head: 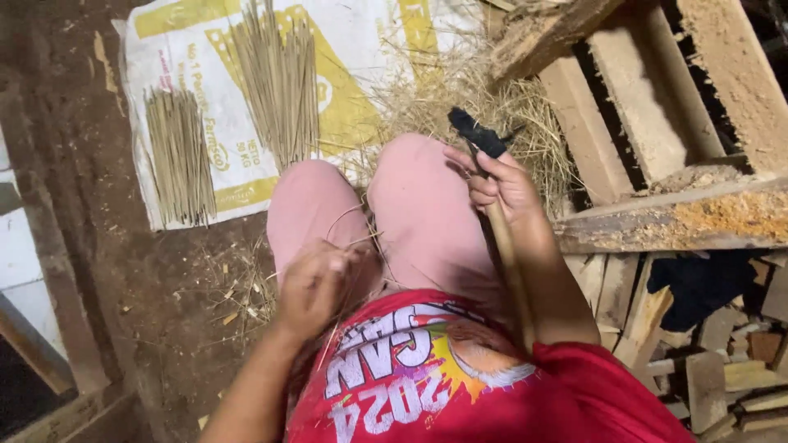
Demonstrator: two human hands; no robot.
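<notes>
Left hand (316, 283): closing its fingers (341, 261) around a thin bamboo sliver (349, 215), which is curving up from the grip over the lap.
Right hand (501, 184): wrapping its fingers (480, 190) tight around the knife (492, 176), whose black-wrapped end is sticking out just above the grip and whose long pale handle is running down along the forearm.
Sliver's place: it is sitting between the two hands, held by the left and apart from the right.
Risk to the hand: the blade is working close to the left fingers, so a slip along the sliver could likely nick them.
Risk to the sliver: it is looking very thin, and too much pressure from the right-hand side could probably snap it or split it unevenly.
Stick bundles: two piles of sticks (176, 156) are lying on the white sack (361, 49), well beyond the left fingers.
Shavings: one loose heap of straw-like shavings (501, 98) is spreading just beyond the right fingers.
Timber: several rough wooden blocks (648, 107) are stacking up to the right of the right hand; an exact count is not possible.
</notes>
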